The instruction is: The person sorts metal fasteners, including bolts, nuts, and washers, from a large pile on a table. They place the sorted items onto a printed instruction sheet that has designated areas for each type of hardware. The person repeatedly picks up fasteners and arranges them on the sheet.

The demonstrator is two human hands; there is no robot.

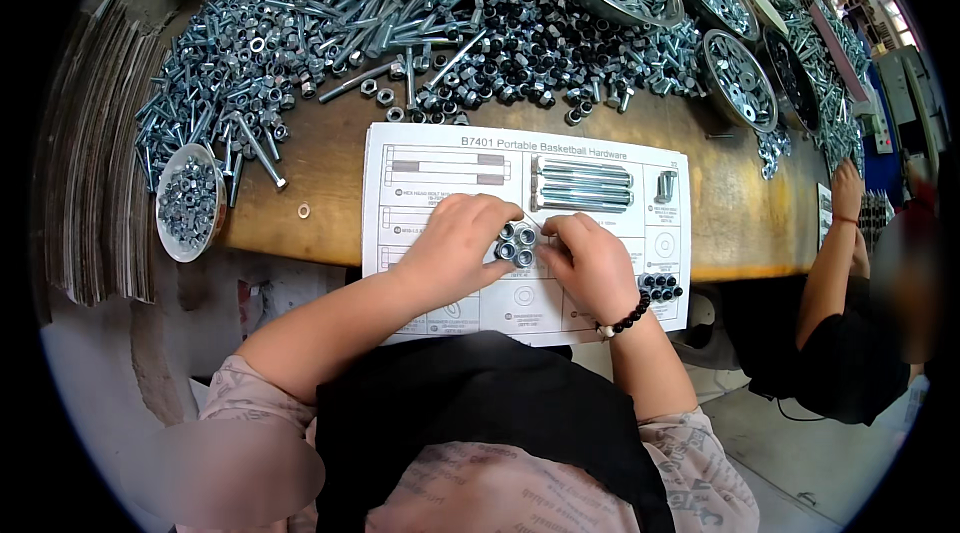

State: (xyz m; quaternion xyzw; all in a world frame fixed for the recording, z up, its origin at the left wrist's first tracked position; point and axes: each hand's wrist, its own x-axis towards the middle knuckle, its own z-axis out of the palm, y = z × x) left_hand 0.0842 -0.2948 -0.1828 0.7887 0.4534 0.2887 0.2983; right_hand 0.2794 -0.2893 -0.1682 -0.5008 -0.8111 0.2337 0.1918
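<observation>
A tight cluster of several silver hex nuts [515, 244] sits on a printed hardware sheet [455, 178]. My left hand [455, 248] grips the cluster from the left, with index finger and thumb around its side. From the right, the curled fingers and thumb of my right hand [592, 268] press against the same nuts. Above them on the sheet, several long silver bolts [582, 183] lie side by side. Next to my right wrist stands a neat group of black-topped lock nuts [660, 286]. A small metal fastener [665, 186] lies near the sheet's upper right.
Loose bolts and nuts [400, 3] are heaped across the table's [260, 233] far side. A white bowl of nuts [190, 203] stands at left; metal bowls of washers [740, 81] at right. Stacked cardboard [105, 153] rises at far left. Another person's arm [835, 243] reaches in at right.
</observation>
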